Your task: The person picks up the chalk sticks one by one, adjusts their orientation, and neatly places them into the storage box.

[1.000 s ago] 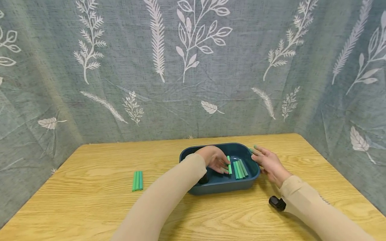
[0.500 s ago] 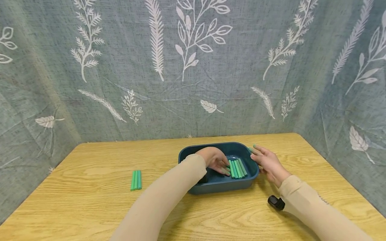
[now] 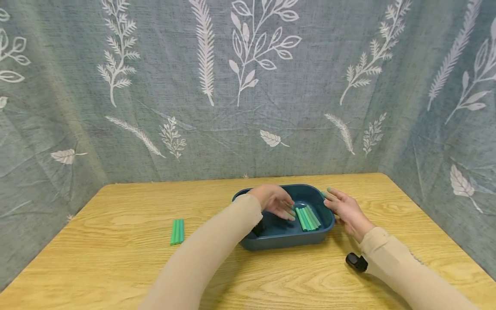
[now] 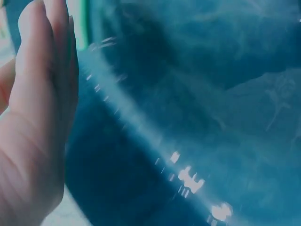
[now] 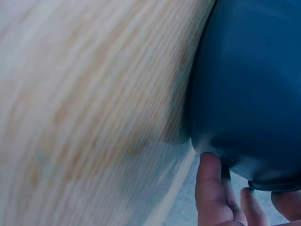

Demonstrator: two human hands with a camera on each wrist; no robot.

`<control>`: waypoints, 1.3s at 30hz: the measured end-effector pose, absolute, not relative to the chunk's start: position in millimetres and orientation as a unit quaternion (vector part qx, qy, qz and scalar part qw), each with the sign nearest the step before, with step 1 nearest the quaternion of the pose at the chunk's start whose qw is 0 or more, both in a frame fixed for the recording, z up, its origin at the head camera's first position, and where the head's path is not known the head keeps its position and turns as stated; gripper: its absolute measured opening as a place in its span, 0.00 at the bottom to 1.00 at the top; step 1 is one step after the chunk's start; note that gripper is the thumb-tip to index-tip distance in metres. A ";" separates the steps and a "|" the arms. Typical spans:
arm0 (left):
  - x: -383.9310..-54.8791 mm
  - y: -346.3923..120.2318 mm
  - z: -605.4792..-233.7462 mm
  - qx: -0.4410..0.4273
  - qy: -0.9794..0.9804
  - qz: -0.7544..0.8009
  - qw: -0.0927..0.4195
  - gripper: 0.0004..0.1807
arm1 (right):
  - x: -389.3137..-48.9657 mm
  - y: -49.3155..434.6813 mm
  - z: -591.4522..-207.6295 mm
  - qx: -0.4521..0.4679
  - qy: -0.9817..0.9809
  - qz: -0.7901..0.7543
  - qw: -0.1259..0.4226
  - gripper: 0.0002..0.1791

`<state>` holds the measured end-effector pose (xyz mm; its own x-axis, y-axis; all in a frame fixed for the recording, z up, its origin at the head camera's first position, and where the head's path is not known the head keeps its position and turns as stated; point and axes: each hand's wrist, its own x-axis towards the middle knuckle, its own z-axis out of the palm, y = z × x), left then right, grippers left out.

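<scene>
A dark blue oblong box [image 3: 286, 242] stands on the table, with several green sticks [image 3: 308, 218] lying side by side toward its right end. My left hand [image 3: 280, 204] hovers inside the box just left of those sticks, fingers loosely extended and holding nothing. In the left wrist view, its fingers [image 4: 33, 94] lie near the edge of one green stick [image 4: 83, 23]. At the box's right end my right hand [image 3: 346, 212] rests with extended fingers against the wall and rim. The right wrist view shows these fingertips [image 5: 209, 165] at the box's outer wall [image 5: 249, 94].
Three green sticks [image 3: 177, 232] lie together on the wooden table [image 3: 97, 254], left of the box. A black wrist camera [image 3: 355, 261] sits under the right wrist. A patterned grey-green curtain [image 3: 217, 142] hangs behind the table and along both sides.
A light green stick at my left fingers moved right to join the row in the box. My left hand then let go and drew slightly left. My right hand stayed put.
</scene>
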<state>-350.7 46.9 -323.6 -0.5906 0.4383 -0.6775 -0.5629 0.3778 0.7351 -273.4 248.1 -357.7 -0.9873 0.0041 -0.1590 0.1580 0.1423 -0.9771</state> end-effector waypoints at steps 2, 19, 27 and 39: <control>-348.8 42.3 -316.0 -0.039 0.700 0.559 0.443 0.25 | -273.6 249.5 -358.7 0.053 0.754 -0.652 0.059 0.35; -326.8 -20.2 -286.6 0.008 0.703 0.598 0.385 0.25 | -272.4 254.6 -360.7 0.058 0.746 -0.660 0.064 0.35; -310.3 -59.4 -295.5 0.012 0.699 0.616 0.363 0.26 | -272.1 252.4 -356.4 0.055 0.750 -0.656 0.060 0.35; -286.9 -95.9 -310.3 0.047 0.706 0.638 0.303 0.27 | -271.2 247.1 -356.1 0.052 0.753 -0.652 0.064 0.35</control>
<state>-286.9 -95.9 -310.3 -0.8121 0.4530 -0.3677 -0.3204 0.1804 0.9299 -271.2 247.1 -356.1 -0.9864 -0.0050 -0.1644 0.1620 0.1436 -0.9763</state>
